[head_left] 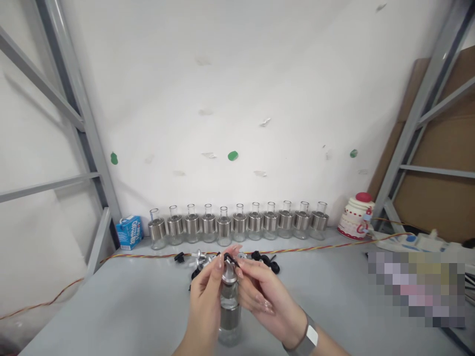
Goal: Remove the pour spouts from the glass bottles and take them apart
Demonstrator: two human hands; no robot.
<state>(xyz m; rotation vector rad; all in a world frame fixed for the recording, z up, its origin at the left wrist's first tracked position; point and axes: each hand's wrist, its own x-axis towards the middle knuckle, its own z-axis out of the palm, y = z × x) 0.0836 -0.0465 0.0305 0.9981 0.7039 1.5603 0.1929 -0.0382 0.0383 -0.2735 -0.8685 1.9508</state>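
Note:
In front of me a glass bottle (pixel 229 319) with a metal sleeve stands upright on the table. A silver bottle cap (pixel 229 278) sits on its neck, with a small black piece (pixel 230 257) at the top. My left hand (pixel 206 292) is closed, thumb and fingers gripping the cap from the left. From the right, my right hand (pixel 270 292) pinches the black piece, its lower fingers curled beside the bottle neck. The fingertips partly hide where cap and black piece meet. Behind my hands lie loose silver caps (pixel 199 257) and black parts (pixel 265 259).
Several similar sleeved glass bottles (pixel 223 225) line the wall, without caps. A blue drink carton (pixel 129 232) stands left of them, a white-and-red jar (pixel 356 217) right. A twisted red-yellow wire (pixel 315 247) crosses the table. A power strip (pixel 419 242) lies at right.

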